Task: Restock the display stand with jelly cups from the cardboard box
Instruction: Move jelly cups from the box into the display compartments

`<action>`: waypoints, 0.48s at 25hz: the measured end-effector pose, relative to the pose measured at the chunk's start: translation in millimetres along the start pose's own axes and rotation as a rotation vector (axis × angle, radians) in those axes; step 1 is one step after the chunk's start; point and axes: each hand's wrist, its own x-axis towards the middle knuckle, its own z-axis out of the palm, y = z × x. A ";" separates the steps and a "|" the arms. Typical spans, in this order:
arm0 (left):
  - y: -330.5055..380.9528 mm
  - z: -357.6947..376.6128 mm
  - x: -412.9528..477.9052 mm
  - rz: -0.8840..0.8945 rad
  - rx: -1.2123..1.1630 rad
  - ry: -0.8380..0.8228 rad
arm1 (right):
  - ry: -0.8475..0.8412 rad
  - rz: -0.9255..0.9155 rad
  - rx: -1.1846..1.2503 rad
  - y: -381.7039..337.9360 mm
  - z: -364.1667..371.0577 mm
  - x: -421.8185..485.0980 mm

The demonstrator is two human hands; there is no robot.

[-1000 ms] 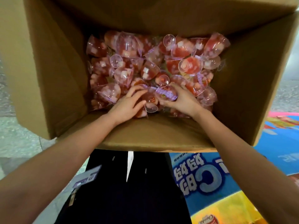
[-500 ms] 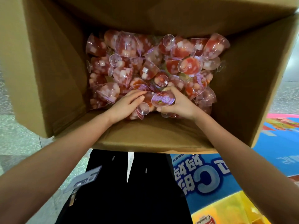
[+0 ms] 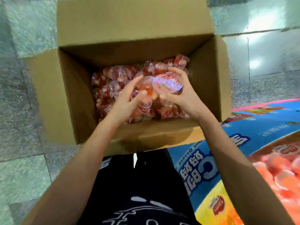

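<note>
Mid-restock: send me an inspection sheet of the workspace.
Surface: speckled tile floor, cardboard box standing open on it.
Job's things: jelly cups piled in the box; display stand at right, blurred.
Clutter: nothing seen.
Hands: left hand grips a stemmed jelly cup; right hand grips a lidded jelly cup, above the pile.
Cables: nothing seen.
Surroundings: person's dark clothing below the box.

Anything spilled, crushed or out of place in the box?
Nothing stands out. The jelly cups lie jumbled but seemingly intact in the cardboard box, no spill visible. Left hand and right hand each hold one cup.
</note>
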 end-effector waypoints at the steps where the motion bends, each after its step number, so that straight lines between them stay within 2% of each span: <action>1: 11.0 -1.0 -5.7 0.047 0.014 0.008 | 0.046 -0.021 0.011 -10.0 2.4 -13.9; 5: 51.7 -1.4 -30.8 0.193 0.096 -0.017 | 0.289 -0.092 0.150 -30.7 20.0 -73.3; 12: 101.6 7.4 -59.6 0.313 0.170 -0.240 | 0.600 -0.143 0.322 -41.8 42.7 -154.7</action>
